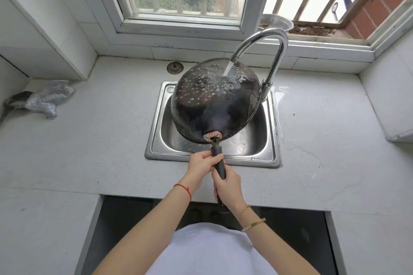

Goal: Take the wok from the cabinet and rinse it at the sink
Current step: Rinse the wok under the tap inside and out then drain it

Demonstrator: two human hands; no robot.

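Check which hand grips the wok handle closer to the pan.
The left hand, the one with the red wrist cord, grips the handle nearest the wok. The right hand, with gold bracelets, holds the handle's far end.

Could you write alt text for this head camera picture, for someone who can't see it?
Both hands, left hand ahead of right hand, grip the handle of an upturned black round wok over a steel sink, water from a curved chrome tap splashing its underside.
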